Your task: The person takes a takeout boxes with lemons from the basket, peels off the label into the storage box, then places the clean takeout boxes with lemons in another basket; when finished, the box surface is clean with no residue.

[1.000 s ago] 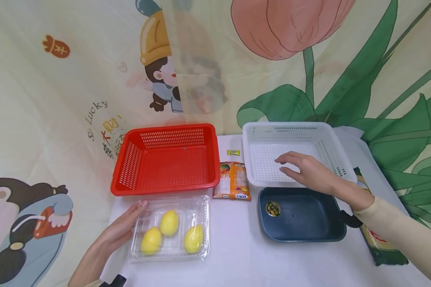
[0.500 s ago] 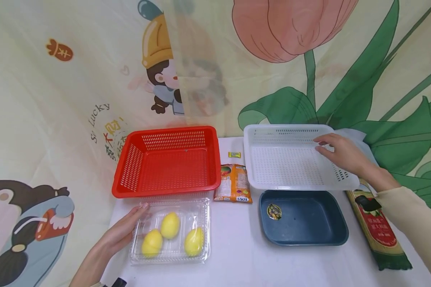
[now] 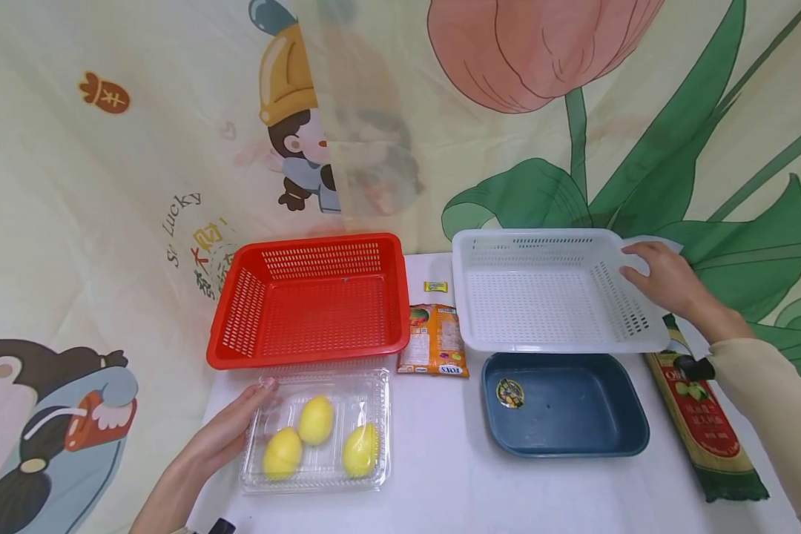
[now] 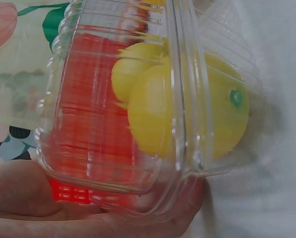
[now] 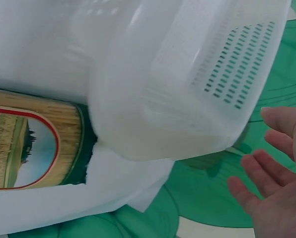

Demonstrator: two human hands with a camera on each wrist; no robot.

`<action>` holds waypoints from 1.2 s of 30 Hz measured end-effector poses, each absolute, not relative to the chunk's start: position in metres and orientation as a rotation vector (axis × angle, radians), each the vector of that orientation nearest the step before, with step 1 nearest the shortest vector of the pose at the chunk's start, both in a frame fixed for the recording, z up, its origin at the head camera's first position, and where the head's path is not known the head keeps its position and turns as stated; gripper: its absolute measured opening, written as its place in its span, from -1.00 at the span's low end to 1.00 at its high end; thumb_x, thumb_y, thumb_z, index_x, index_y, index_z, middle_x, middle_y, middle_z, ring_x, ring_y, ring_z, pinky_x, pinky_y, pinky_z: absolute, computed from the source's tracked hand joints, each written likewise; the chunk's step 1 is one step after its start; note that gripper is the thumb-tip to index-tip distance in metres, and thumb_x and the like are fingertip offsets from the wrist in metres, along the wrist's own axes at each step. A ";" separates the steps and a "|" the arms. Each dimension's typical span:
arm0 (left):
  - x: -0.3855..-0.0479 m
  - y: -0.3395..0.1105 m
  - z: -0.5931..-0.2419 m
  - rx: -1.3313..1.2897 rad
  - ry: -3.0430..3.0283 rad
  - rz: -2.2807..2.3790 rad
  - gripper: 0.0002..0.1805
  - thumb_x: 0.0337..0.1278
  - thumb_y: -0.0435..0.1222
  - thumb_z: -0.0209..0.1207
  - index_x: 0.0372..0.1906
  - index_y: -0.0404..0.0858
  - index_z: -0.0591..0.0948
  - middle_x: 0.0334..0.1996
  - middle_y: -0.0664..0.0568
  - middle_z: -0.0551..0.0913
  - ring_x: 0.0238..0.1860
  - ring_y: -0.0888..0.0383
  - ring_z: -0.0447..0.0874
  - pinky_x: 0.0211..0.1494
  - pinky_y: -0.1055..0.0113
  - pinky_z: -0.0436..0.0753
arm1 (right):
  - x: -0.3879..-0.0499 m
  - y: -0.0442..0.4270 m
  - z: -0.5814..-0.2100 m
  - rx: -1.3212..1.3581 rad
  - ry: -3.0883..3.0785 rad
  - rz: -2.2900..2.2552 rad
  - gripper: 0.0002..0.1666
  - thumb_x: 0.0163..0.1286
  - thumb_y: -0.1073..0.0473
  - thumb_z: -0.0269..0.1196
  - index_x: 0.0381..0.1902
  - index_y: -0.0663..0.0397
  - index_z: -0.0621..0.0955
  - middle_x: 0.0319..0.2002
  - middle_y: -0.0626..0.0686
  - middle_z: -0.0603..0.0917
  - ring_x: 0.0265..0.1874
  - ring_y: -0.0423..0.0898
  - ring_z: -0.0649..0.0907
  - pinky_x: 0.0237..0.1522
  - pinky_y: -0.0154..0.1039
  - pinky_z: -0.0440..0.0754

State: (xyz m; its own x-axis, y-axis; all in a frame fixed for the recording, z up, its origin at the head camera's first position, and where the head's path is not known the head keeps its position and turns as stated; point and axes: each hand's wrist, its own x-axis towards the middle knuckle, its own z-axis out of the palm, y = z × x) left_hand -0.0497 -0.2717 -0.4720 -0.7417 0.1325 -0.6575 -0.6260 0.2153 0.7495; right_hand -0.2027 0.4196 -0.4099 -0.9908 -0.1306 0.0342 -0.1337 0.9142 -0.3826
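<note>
A clear plastic clamshell box (image 3: 320, 480) with three yellow lemon-like fruits (image 3: 316, 420) lies at the front left. My left hand (image 3: 223, 430) rests along its left side, with fairly straight fingers touching the edge near the back corner. In the left wrist view, part of the hand shows below the box (image 4: 103, 186), and a fruit (image 4: 222, 109) has a green spot. My right hand (image 3: 667, 278) hovers at the right rim of a white perforated basket (image 3: 541, 345). The right wrist view shows its fingers (image 5: 267, 173) spread beside the basket (image 5: 153, 99), holding nothing.
A red basket (image 3: 307, 356) stands behind the box. Between the baskets lie an orange snack packet (image 3: 434, 341) and a small yellow sachet (image 3: 435, 287). A dark blue tray (image 3: 567, 415) sits before the white basket, with a spaghetti packet (image 3: 704, 423) at its right.
My right hand has moved right, from over the middle of the white basket to its right rim, uncovering more of the blue tray and spaghetti packet. The left hand stays at the box.
</note>
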 end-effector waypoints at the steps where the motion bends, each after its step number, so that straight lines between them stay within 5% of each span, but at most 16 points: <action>1: -0.050 -0.272 -0.472 -0.454 1.881 1.588 -0.02 0.46 0.24 -0.08 0.61 -0.28 -0.16 0.57 -0.30 -0.08 0.56 -0.31 -0.15 0.54 -0.41 -0.02 | -0.204 0.421 -0.412 0.208 -3.065 0.614 -0.47 0.54 0.22 0.13 0.27 0.56 0.38 0.31 0.62 0.27 0.29 0.57 0.27 0.24 0.56 0.26; 6: -0.049 -0.272 -0.473 -0.458 1.893 1.594 -0.06 0.47 0.23 -0.08 0.59 -0.28 -0.11 0.56 -0.30 -0.05 0.55 -0.30 -0.09 0.52 -0.38 0.13 | -0.207 0.428 -0.421 0.192 -3.053 0.616 -0.39 0.53 0.22 0.13 0.33 0.60 0.31 0.35 0.65 0.19 0.31 0.60 0.24 0.26 0.57 0.23; 20: -0.049 -0.271 -0.475 -0.477 1.899 1.585 -0.02 0.44 0.26 -0.07 0.61 -0.26 -0.14 0.59 -0.30 -0.10 0.56 -0.33 -0.15 0.55 -0.39 0.00 | -0.209 0.428 -0.440 0.172 -3.080 0.708 -0.20 0.52 0.26 0.12 0.49 0.57 0.04 0.46 0.65 -0.05 0.35 0.67 0.15 0.29 0.59 0.16; 30: -0.045 -0.268 -0.478 -0.501 1.920 1.598 -0.04 0.45 0.21 -0.02 0.61 -0.25 -0.11 0.56 -0.30 0.04 0.53 -0.30 -0.02 0.46 -0.29 0.32 | -0.209 0.425 -0.451 0.128 -3.125 0.694 -0.15 0.50 0.31 0.11 0.53 0.51 -0.03 0.52 0.58 -0.16 0.38 0.64 0.14 0.34 0.54 0.14; 36: -0.042 -0.268 -0.478 -0.528 1.915 1.614 -0.05 0.42 0.21 0.03 0.63 -0.16 -0.08 0.56 -0.29 0.06 0.54 -0.26 0.00 0.46 -0.22 0.34 | -0.209 0.425 -0.458 0.127 -3.112 0.685 -0.13 0.44 0.41 0.12 0.54 0.51 -0.05 0.53 0.55 -0.16 0.40 0.62 0.13 0.34 0.53 0.15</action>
